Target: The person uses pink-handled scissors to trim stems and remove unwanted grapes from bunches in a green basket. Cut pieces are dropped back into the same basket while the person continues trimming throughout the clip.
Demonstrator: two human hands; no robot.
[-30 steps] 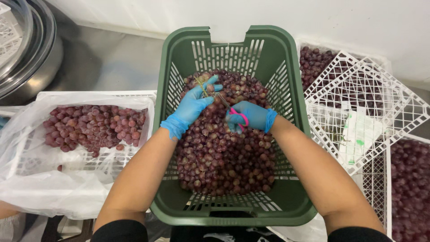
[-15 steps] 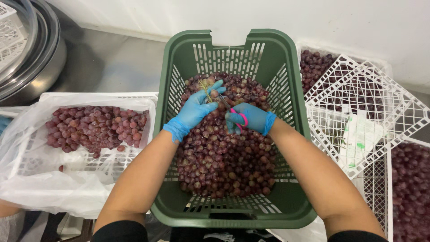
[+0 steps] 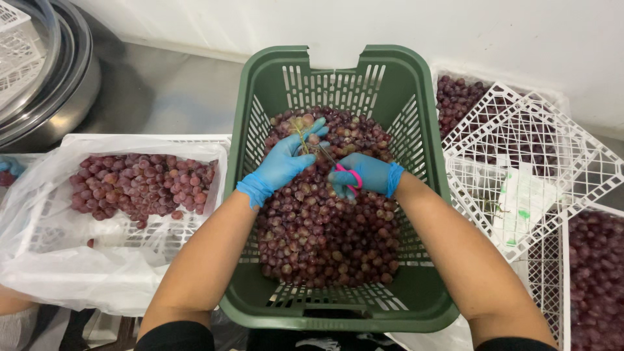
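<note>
Steel counter [image 3: 169, 97] under a white wall, green basket [image 3: 338, 305] of loose red grapes dead centre. Compared with a second ago, the left hand [image 3: 286, 162] has lifted a bare stem [image 3: 300, 133] a touch higher, pinched between gloved fingertips, and the right hand [image 3: 364, 174], closed around pink-handled scissors [image 3: 338, 166], has brought the blades up to it. Snipping goes on, mid-bunch by my read.

Above green basket [image 3: 338, 71]: open, free entry.
Basket left: lined white crate [image 3: 140, 140] abuts.
Basket right: tilted empty white crates [image 3: 520, 149] crowd.
</note>
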